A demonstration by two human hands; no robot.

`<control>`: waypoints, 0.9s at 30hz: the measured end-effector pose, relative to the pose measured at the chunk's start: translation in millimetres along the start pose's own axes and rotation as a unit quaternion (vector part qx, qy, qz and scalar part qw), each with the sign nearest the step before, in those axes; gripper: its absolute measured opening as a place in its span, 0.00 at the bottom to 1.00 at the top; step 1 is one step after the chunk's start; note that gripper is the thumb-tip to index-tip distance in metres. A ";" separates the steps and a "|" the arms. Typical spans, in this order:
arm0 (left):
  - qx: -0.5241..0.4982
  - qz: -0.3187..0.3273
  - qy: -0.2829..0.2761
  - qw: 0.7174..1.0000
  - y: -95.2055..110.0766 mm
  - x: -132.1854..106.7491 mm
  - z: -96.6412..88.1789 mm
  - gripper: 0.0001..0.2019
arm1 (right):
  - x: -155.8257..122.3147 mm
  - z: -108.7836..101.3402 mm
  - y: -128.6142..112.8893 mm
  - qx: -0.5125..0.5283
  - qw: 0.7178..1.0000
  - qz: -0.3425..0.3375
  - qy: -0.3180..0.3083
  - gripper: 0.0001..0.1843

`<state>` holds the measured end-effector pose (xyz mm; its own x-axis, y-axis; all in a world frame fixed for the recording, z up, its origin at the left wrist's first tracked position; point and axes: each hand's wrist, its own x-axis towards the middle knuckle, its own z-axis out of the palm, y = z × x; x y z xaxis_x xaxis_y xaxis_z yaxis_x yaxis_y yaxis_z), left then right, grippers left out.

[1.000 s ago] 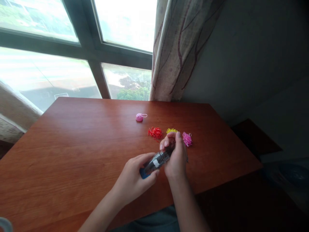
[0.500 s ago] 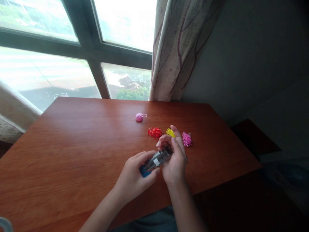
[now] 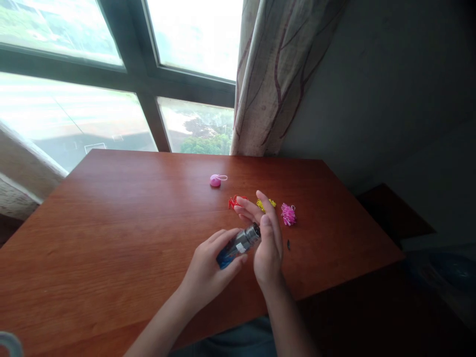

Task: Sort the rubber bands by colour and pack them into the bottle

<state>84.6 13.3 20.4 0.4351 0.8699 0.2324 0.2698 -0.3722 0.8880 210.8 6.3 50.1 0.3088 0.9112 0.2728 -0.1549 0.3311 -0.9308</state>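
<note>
My left hand (image 3: 206,265) grips a small clear bottle (image 3: 238,244) with a blue base, tilted with its mouth pointing up and right. At the bottle's mouth is my right hand (image 3: 265,238), fingers stretched out and apart, palm against the opening. Just beyond its fingertips lie small piles of rubber bands: red (image 3: 233,201), yellow (image 3: 266,203) and pink (image 3: 288,214), the first two partly hidden by my fingers. A tiny dark band (image 3: 288,244) lies on the table to the right of my hand.
A pink round lid with a loop (image 3: 215,180) lies farther back on the brown wooden table (image 3: 111,223). Behind it are a window and a curtain (image 3: 275,74). A dark low surface (image 3: 394,208) stands right of the table. A grey object (image 3: 9,344) shows at the bottom left corner.
My right hand's fingers have uncurled from the bottle's mouth and stretched out flat. The bottle has tilted a little lower in my left hand. A dark band now shows on the table.
</note>
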 end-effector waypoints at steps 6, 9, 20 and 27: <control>-0.027 -0.009 0.028 0.999 -1.4 0.3 0.6 0.18 | -2.7 -3.3 -3.0 -0.092 0.993 -0.040 -0.055 0.23; -0.042 -0.023 0.044 0.998 -1.3 0.2 0.3 0.19 | -4.9 -3.1 -8.6 -0.110 0.991 -0.038 -0.073 0.23; -0.139 -0.090 0.017 0.986 -2.9 -1.9 1.8 0.21 | 1.3 -2.2 -19.5 0.157 0.984 0.076 -0.036 0.22; -0.142 -0.114 0.041 0.982 -5.2 -4.6 -10.1 0.21 | 11.5 -76.9 -9.6 -0.109 0.984 0.068 0.122 0.13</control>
<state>72.5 14.5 18.8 0.3173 0.9476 0.0362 0.0960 -0.0701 0.9929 288.0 -5.2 43.5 0.5192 0.8488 0.0999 -0.0144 0.1256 -0.9920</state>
